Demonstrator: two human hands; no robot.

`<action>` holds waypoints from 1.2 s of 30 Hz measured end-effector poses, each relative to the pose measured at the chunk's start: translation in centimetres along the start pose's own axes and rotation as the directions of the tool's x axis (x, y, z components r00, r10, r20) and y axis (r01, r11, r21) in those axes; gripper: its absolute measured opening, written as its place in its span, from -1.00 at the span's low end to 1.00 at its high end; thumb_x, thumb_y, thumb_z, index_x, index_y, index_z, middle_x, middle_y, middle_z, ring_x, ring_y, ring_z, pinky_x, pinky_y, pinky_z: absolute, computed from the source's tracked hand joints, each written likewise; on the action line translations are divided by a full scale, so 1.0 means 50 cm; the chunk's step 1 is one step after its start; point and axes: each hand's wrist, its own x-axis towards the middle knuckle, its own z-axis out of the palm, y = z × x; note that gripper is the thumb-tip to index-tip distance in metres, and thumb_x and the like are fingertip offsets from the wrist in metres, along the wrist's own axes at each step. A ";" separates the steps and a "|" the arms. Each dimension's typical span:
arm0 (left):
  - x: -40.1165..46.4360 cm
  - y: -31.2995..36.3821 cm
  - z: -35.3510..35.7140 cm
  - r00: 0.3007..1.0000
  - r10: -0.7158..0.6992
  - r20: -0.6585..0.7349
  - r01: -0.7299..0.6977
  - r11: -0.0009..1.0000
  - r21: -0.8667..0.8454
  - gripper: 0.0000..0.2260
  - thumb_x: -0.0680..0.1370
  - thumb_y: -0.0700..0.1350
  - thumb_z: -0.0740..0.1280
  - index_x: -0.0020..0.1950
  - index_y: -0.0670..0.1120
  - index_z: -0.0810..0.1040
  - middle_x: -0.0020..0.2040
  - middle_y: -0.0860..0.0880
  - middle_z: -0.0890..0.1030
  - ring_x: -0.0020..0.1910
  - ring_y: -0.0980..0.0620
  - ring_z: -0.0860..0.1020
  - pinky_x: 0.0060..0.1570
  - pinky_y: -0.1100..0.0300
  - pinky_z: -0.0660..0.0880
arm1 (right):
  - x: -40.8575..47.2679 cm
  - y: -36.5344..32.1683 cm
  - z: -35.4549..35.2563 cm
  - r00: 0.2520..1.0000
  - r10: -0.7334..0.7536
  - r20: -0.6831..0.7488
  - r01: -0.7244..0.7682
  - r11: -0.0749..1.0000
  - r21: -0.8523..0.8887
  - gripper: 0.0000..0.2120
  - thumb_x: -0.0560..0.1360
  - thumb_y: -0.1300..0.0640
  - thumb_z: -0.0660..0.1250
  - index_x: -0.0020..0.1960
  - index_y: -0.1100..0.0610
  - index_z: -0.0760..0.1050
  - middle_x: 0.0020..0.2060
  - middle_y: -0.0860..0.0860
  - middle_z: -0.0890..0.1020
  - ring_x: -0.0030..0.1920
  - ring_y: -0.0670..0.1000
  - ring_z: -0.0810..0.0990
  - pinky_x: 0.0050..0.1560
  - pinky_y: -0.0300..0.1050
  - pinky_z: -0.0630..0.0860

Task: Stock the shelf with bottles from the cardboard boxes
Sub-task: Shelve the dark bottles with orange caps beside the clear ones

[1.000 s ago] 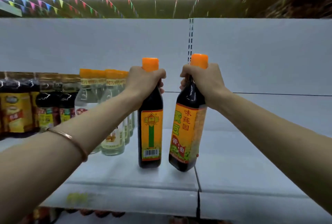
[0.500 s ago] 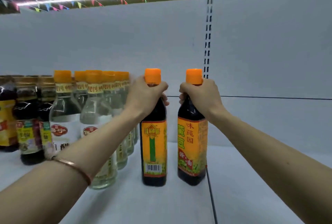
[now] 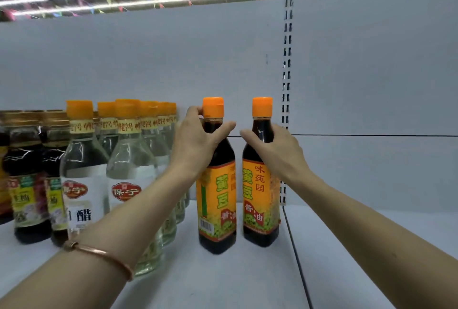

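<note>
Two dark soy sauce bottles with orange caps and orange-yellow labels stand upright side by side on the white shelf (image 3: 223, 279). My left hand (image 3: 198, 140) curls around the neck of the left bottle (image 3: 216, 199), fingertips at its cap and thumb stretched across the neck. My right hand (image 3: 275, 150) wraps the neck and shoulder of the right bottle (image 3: 260, 197). Both bottles rest on the shelf board, a small gap between them.
Rows of clear vinegar bottles (image 3: 128, 174) with orange caps stand just left of my left arm. Dark bottles with gold caps (image 3: 27, 179) stand further left. A slotted upright (image 3: 287, 85) splits the white back panel. The shelf board to the right (image 3: 371, 246) carries nothing.
Both bottles moved deeper onto the shelf and now stand upright on it. My left hand's grip has loosened, with the thumb extended; the left bottle has turned slightly.
</note>
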 end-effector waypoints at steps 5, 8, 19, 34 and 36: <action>-0.013 -0.008 -0.002 0.996 -0.078 0.048 0.080 0.996 -0.046 -0.56 0.54 0.14 0.32 0.31 -0.09 0.40 0.07 0.04 0.55 0.01 0.08 0.51 -0.17 0.26 0.38 | -0.039 -0.001 -0.010 0.997 0.026 0.067 -0.037 0.986 0.161 -0.67 0.47 -0.27 0.30 0.02 -0.03 0.41 -0.08 -0.03 0.55 -0.03 -0.01 0.58 -0.01 -0.03 0.55; -0.043 -0.016 0.001 0.985 -0.106 0.137 0.092 0.990 0.102 -0.41 0.52 0.16 0.32 0.45 -0.04 0.22 0.18 -0.01 0.44 0.20 -0.04 0.45 0.05 0.09 0.42 | -0.060 0.007 -0.019 0.972 0.021 0.235 -0.070 0.976 0.205 -0.65 0.46 -0.20 0.37 0.15 -0.18 0.32 0.09 -0.05 0.53 0.10 -0.04 0.56 0.03 -0.10 0.55; -0.046 -0.038 0.009 0.941 -0.241 0.238 0.190 0.957 0.219 -0.32 0.40 -0.05 0.52 0.40 -0.09 0.23 0.29 -0.09 0.47 0.26 -0.11 0.49 0.13 -0.01 0.49 | -0.048 0.021 -0.032 0.900 0.173 0.399 -0.231 0.968 0.101 -0.22 0.43 0.13 0.50 0.48 0.04 0.11 -0.10 -0.20 0.43 -0.10 -0.14 0.51 -0.27 -0.36 0.45; 0.008 -0.104 0.054 0.935 -0.281 0.216 0.244 0.953 0.182 -0.38 0.44 -0.07 0.49 0.40 0.02 0.27 0.24 -0.05 0.49 0.19 -0.08 0.51 0.11 -0.03 0.51 | 0.000 0.077 0.038 0.948 0.161 0.276 -0.211 0.964 0.164 -0.25 0.42 0.13 0.50 0.46 0.11 0.17 -0.01 -0.14 0.48 -0.06 -0.15 0.53 -0.20 -0.34 0.47; 0.011 -0.110 0.064 0.938 -0.279 0.207 0.241 0.952 0.190 -0.37 0.43 -0.04 0.49 0.41 0.04 0.26 0.26 -0.08 0.48 0.23 -0.13 0.50 0.16 -0.14 0.51 | 0.004 0.078 0.042 0.950 0.161 0.268 -0.205 0.968 0.144 -0.29 0.42 0.12 0.50 0.45 0.12 0.21 0.14 -0.02 0.51 0.04 -0.07 0.53 -0.07 -0.25 0.51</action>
